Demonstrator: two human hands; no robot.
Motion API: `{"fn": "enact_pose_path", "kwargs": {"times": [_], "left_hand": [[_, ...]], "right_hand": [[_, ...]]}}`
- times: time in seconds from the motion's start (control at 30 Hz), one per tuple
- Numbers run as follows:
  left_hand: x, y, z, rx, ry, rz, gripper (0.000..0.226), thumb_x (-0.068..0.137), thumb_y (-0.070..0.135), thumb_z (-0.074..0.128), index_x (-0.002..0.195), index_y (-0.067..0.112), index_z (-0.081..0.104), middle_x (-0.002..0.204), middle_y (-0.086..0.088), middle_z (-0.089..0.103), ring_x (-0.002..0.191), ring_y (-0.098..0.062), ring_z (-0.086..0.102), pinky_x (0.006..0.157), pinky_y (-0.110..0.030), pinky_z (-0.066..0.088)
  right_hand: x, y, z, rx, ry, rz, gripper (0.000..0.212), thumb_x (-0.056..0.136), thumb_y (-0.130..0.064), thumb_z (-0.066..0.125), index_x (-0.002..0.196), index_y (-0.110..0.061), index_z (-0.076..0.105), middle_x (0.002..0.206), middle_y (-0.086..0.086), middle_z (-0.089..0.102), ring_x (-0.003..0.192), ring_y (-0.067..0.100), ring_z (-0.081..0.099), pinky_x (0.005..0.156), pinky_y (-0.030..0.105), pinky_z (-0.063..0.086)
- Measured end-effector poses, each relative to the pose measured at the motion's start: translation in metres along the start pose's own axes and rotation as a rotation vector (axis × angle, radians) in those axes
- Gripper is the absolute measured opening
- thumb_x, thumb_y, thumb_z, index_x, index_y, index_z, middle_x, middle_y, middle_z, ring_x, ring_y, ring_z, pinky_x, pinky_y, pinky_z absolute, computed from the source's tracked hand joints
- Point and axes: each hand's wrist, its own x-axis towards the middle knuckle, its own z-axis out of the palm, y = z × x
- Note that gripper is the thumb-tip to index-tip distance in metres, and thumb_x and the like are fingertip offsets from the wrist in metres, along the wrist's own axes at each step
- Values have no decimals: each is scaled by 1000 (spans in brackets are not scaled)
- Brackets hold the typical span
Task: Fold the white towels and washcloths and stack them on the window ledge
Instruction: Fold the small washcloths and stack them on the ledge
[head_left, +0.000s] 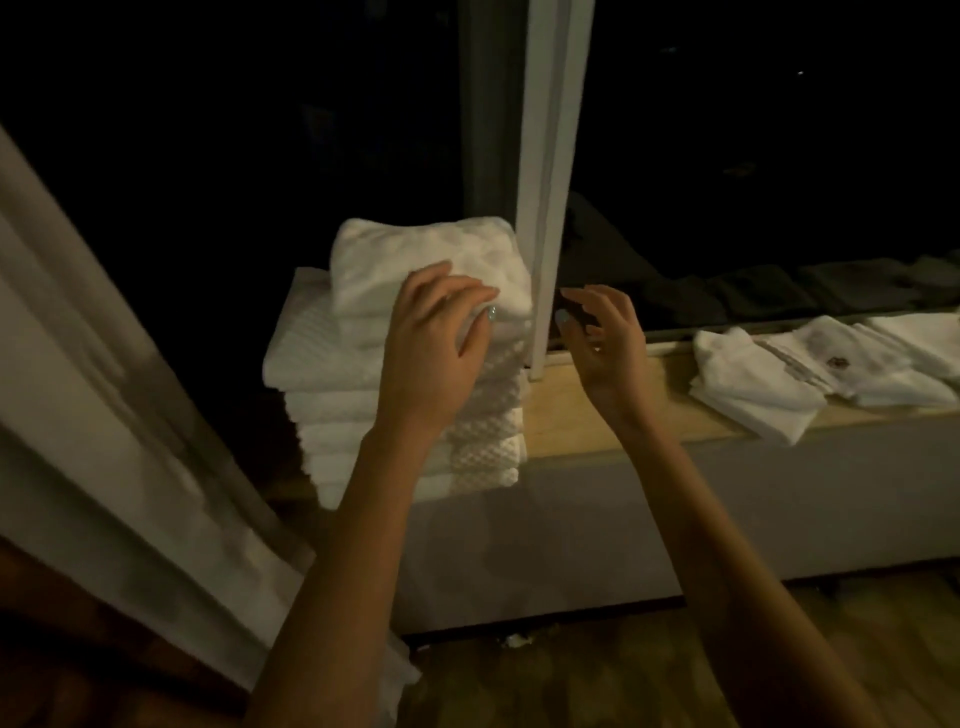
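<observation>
A tall stack of folded white towels (363, 364) stands on the wooden window ledge (582, 415), with a smaller folded towel (415, 260) on top. My left hand (436, 343) hovers at the stack's near right corner, fingers relaxed and slightly spread, holding nothing. My right hand (602, 338) is raised just right of the white window frame post (550, 208), fingers loosely bent and empty. Further right on the ledge lie several folded white washcloths (779, 384), overlapping in a row.
Dark window glass fills the background and reflects the cloths. A pale curtain (104, 389) hangs at the left. Below the ledge is a grey wall panel (545, 535), then wooden floor (597, 675). A bare stretch of ledge lies between the stack and the washcloths.
</observation>
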Motion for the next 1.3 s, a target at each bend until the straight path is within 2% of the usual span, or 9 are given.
{"fn": "enact_pose_path", "kwargs": {"times": [0.1,0.23,0.33,0.5,0.7,0.83,0.97,1.17,1.3], "left_hand": [[-1,36,32,-97,-100,-51,36,93,27,43,115,10,66,115,-8,63,119,-19,47,102,-32,40],[2,78,87,-150,-158,-104,33,94,24,47,119,11,65,116,-6,63,117,-17,49,100,-19,33],[2,111,130,-222,-204,-175,29,94,17,55,122,13,63,119,-4,61,118,-17,50,100,-23,37],[-9,164,202,-219,-301,-294,31,93,16,57,124,14,62,123,-3,61,116,-17,52,94,-20,35],[-24,209,278,-245,-405,-438,33,89,13,61,122,12,62,120,-10,62,112,-26,57,88,-26,41],[-26,224,312,-262,-459,-493,34,90,15,61,124,14,60,125,-10,60,112,-26,57,88,-28,43],[-22,226,342,-289,-482,-573,33,91,15,59,124,16,60,120,-8,62,107,-23,59,84,-27,45],[-6,218,395,-353,-499,-647,31,92,13,58,123,15,61,120,-7,62,103,-18,60,86,-32,51],[27,216,439,-341,-493,-671,30,94,19,56,124,19,59,124,-3,61,104,-15,58,85,-27,49]], "right_hand": [[-6,23,-27,-74,-24,148,37,93,-19,61,128,-9,57,131,12,48,104,15,55,79,3,36],[-23,68,-69,-136,-90,307,39,94,-28,59,132,-19,53,135,7,49,121,19,49,91,18,34],[-34,98,-110,-90,-56,368,36,93,-30,59,127,-19,57,128,0,53,111,12,51,87,23,40],[-57,144,-186,-48,1,455,35,95,-24,58,129,-15,56,128,-1,50,110,4,44,75,-2,34],[-69,201,-260,-90,-38,529,35,95,-24,58,129,-18,57,134,5,50,110,9,49,71,0,32],[-70,234,-287,-103,-34,602,35,95,-25,57,129,-18,56,132,3,51,116,13,48,84,20,36],[-66,267,-297,-74,-42,649,31,95,-25,57,126,-20,58,129,1,53,111,8,47,88,24,40],[-28,312,-299,-13,90,659,28,94,-20,59,122,-17,60,123,3,58,108,15,57,74,7,42],[18,344,-311,-25,130,609,28,94,-21,59,122,-18,60,124,1,57,107,14,57,78,17,48]]}}
